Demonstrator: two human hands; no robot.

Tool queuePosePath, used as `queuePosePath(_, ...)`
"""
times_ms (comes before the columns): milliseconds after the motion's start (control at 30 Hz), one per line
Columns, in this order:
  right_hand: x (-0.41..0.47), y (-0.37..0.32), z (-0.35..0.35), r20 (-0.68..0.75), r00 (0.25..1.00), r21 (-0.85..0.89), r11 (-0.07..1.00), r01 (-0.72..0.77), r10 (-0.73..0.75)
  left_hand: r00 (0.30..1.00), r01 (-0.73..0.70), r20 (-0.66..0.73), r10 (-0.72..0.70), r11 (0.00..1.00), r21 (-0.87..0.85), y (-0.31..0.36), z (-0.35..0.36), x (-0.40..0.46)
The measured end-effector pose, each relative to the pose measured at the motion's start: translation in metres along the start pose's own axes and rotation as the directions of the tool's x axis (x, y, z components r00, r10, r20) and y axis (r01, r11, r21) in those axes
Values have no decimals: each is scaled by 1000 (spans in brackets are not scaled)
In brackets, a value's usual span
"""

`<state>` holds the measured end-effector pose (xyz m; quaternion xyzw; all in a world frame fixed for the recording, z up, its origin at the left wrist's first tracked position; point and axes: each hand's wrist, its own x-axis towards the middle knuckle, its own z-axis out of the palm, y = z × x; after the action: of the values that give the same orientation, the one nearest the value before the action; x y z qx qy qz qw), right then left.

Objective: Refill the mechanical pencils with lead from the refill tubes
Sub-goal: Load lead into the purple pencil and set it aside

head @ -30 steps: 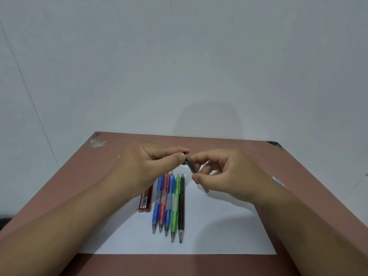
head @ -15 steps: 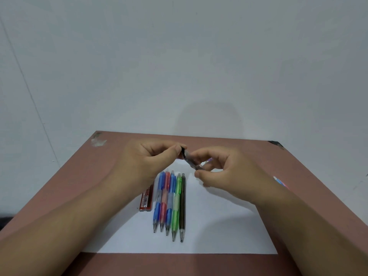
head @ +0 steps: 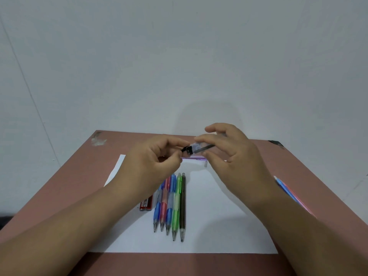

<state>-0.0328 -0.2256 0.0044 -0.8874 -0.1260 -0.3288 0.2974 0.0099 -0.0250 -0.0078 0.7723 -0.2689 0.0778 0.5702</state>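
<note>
Above the white paper: right hand pinching a clear refill tube between thumb and fingertips; left hand pinching its black cap end. Five pencils lying below, side by side.

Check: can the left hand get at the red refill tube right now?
Probably not yet: the left hand pinches the cap end of the clear refill tube, and its forearm lies over part of the red refill tube.

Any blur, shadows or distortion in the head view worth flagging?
Head view: light is soft and even, no glare; a faint shadow sits on the wall above the hands; the refill tube between left hand and right hand looks soft; wide-angle bending splays the table edges.
</note>
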Motion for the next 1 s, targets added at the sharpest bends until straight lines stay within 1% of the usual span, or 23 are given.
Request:
queuePosePath(233, 0, 4, 7, 0, 996, -96, 991, 93, -93, 999, 51, 15, -50, 998, -35, -5, 6, 1)
queuePosePath(400, 0, 4, 7, 11, 991, -89, 987, 133, -132, 997, 70, 30, -69, 996, -50, -5, 7, 2)
queuePosePath(533, 0, 6, 6, 15, 992, -79, 989, 125, -124, 991, 134, 39, -131, 984, -116, -6, 7, 3)
queuePosePath(733, 0, 8, 3, 35, 991, -109, 985, 131, -128, 980, 197, 63, -189, 966, -167, -3, 6, 4)
queuePosePath(1000, 1, 15, 6, 68, 970, -135, 961, 240, -232, 963, 263, 121, -242, 940, -217, 2, 7, 2)
